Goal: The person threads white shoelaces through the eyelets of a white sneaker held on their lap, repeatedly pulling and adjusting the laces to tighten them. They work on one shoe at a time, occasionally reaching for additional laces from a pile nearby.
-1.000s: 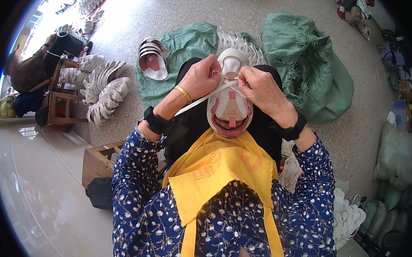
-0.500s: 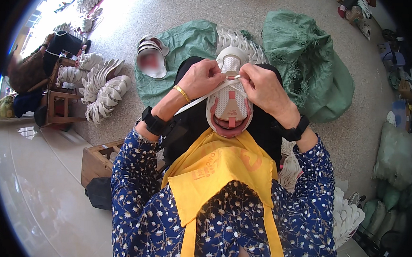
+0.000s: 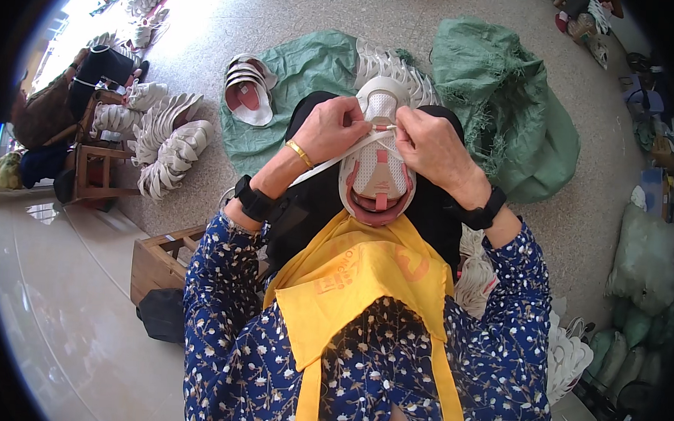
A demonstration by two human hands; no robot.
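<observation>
A white sneaker point(image 3: 378, 178) with pink trim rests on my lap, its opening toward me and its toe pointing away. Over its tongue and eyelets runs a white shoelace point(image 3: 365, 145), with a length trailing down to the left. My left hand point(image 3: 330, 130) is closed in a pinch on the lace at the shoe's left side. Opposite it, my right hand point(image 3: 437, 149) pinches the lace too, thumb and fingertips together above the eyelets. Part of the lace lies hidden behind the fingers.
Beyond my knees lies a green woven sack point(image 3: 313, 66) bearing stacked shoe uppers point(image 3: 252, 94) and white shoes point(image 3: 394, 68). Another green sack point(image 3: 532, 129) slumps at right. Rows of white shoes point(image 3: 175, 154) stand left, near a wooden stool point(image 3: 102, 174). A wooden box point(image 3: 154, 270) sits closer.
Both hands keep their pinch, with only slight shifts. Less of the lace end shows beside my right fingertips. The shoe stays in place on my lap.
</observation>
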